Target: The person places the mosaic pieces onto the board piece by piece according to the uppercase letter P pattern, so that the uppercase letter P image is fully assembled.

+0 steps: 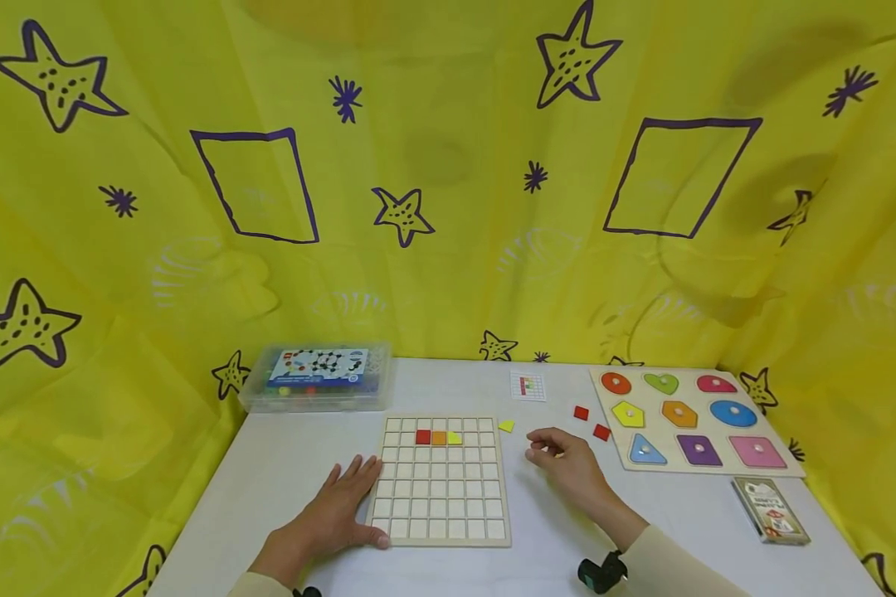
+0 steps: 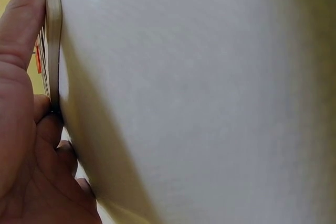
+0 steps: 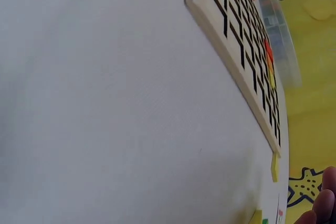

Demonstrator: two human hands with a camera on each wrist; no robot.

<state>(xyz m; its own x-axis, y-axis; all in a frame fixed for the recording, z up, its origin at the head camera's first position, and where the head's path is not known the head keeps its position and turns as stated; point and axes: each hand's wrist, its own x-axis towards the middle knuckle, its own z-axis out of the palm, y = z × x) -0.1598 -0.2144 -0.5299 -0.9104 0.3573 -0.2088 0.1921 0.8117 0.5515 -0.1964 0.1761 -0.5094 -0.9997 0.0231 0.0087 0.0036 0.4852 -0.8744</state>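
My left hand (image 1: 336,510), fingers apart, touched the board (image 1: 448,470); right hand (image 1: 571,471) hung loosely curled, nothing visible in it. Loose yellow piece (image 1: 507,426) sat just beside the board, so one sloppy brush could've sent it skidding.

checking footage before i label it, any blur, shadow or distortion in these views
Head view: the grid board looks fairly crisp, its lines easy to follow; left wrist view: the yellowish right edge is out of focus and a broad shadow lies on the tabletop beside the left hand; right wrist view: a steep slant squeezes the board's far grid lines together.
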